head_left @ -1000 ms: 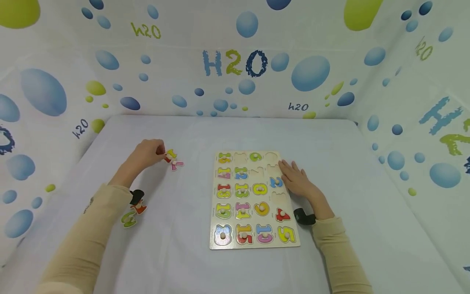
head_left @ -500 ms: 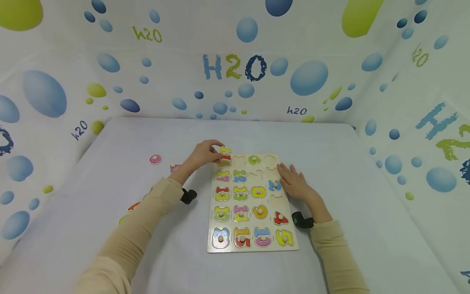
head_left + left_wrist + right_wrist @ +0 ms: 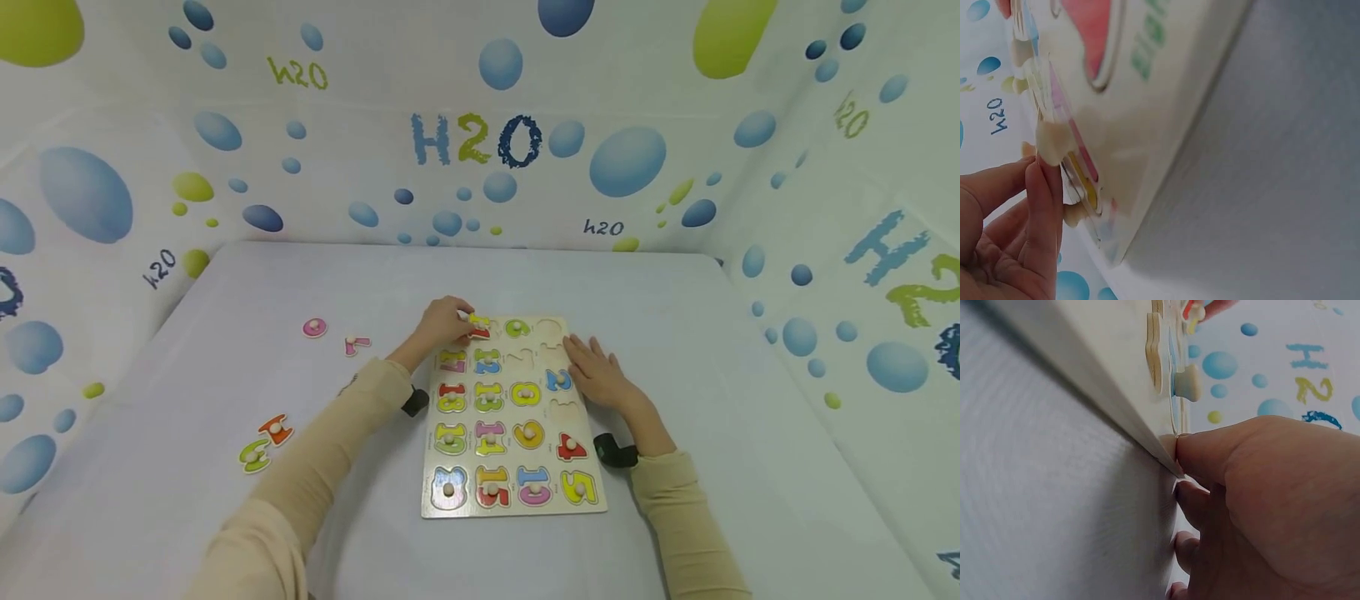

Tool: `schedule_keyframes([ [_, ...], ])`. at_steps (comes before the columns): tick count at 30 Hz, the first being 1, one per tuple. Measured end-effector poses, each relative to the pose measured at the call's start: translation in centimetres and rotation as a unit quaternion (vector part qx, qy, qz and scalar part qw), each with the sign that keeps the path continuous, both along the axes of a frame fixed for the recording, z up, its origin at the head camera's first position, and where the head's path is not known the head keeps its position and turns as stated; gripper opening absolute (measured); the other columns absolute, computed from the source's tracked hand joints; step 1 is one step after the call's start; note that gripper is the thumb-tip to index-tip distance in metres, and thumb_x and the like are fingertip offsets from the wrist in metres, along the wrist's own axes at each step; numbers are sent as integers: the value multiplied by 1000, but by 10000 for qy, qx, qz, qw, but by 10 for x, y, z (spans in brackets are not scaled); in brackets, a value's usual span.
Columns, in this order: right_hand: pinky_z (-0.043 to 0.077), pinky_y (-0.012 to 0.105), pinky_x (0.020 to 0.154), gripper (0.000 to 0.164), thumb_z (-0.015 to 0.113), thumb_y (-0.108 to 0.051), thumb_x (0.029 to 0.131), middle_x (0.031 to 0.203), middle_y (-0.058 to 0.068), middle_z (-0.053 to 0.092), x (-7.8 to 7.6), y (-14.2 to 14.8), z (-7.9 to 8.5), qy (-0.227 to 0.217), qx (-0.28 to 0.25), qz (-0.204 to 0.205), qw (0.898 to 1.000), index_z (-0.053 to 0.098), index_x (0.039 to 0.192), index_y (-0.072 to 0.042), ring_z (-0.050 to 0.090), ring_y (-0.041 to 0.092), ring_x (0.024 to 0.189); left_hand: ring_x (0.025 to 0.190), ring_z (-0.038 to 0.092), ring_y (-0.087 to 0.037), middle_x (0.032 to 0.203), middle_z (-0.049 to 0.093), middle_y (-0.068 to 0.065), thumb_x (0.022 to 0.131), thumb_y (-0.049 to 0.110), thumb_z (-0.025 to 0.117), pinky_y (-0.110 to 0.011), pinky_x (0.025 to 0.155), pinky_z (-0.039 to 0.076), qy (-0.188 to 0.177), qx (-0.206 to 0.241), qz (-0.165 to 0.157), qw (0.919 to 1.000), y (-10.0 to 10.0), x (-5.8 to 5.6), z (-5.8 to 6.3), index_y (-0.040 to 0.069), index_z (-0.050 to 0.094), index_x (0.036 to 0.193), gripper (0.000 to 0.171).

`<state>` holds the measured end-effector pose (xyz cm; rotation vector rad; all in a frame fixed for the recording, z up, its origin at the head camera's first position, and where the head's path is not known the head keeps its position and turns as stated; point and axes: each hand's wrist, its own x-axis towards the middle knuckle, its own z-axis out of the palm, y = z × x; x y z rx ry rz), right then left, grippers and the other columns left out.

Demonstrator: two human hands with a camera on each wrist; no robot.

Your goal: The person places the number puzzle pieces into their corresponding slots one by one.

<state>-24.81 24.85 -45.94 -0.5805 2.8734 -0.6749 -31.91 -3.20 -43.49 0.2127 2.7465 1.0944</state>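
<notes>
In the head view my left hand [image 3: 444, 321] pinches a yellow-and-red number piece [image 3: 480, 327] over the top row of a wooden number puzzle board [image 3: 514, 510]. The piece overlaps a bare recess in the second column. The left wrist view shows the thumb and fingertips [image 3: 1034, 164] meeting close to the board's pegs. My right hand [image 3: 598, 372] rests along the board's right edge, fingers extended. In the right wrist view its thumb [image 3: 1200, 453] lies on the board's rim and the other fingers reach past the edge to the cloth.
Left of the board lie loose pegged pieces: a pink round one [image 3: 315, 327], a pink 7 [image 3: 357, 344], an orange-red 1 [image 3: 276, 429] and a green 3 [image 3: 255, 456]. Seated numbers such as the blue 2 [image 3: 558, 380] fill most recesses. A patterned backdrop [image 3: 337, 167] surrounds the white table.
My left hand has picked up the yellow-and-red piece beside the pink 7 and carried it right, over the board's top row. The right hand has kept its place at the edge.
</notes>
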Motion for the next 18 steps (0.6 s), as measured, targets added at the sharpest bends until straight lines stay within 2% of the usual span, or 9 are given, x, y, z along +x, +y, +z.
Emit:
schedule_keyframes([
  [2, 1, 65, 100, 51, 36, -14, 101, 149, 24, 16, 0, 0, 0, 21, -4, -20, 10000, 21, 145, 4, 2, 47, 134, 72, 62, -18, 97, 62, -14, 88, 16, 65, -27, 68, 49, 3, -2, 20, 10000, 4, 0, -1, -2, 57, 120, 37],
  [7, 1, 65, 100, 51, 36, -14, 101, 149, 24, 17, 0, 0, 1, 40, -14, -5, 10000, 21, 145, 4, 2, 47, 134, 82, 60, -19, 104, 61, -14, 89, 19, 66, -31, 78, 47, 163, -323, -5, 9993, 11, 1, 0, -3, 58, 118, 38],
  [10, 1, 65, 100, 51, 36, -14, 100, 149, 24, 17, 1, -1, 1, 39, -24, -2, 10000, 21, 145, 4, 2, 48, 134, 90, 57, -23, 110, 60, -15, 88, 21, 66, -34, 85, 44, 349, -706, -122, 9968, 15, 2, 1, -3, 60, 117, 38],
  [13, 1, 65, 100, 51, 36, -14, 100, 149, 24, 17, 1, -1, 2, 29, -20, -11, 10000, 21, 145, 4, 2, 48, 134, 95, 54, -25, 115, 59, -15, 88, 20, 66, -35, 86, 44, 447, -899, -275, 9946, 17, 3, 2, -3, 60, 117, 37],
  [18, 2, 65, 100, 51, 37, -14, 100, 149, 23, 17, 2, 0, 2, -6, 14, -25, 10000, 21, 145, 4, 2, 47, 134, 96, 56, -25, 114, 59, -15, 88, 13, 64, -34, 81, 46, 275, -567, -745, 9952, 23, 4, 3, 0, 56, 125, 40],
])
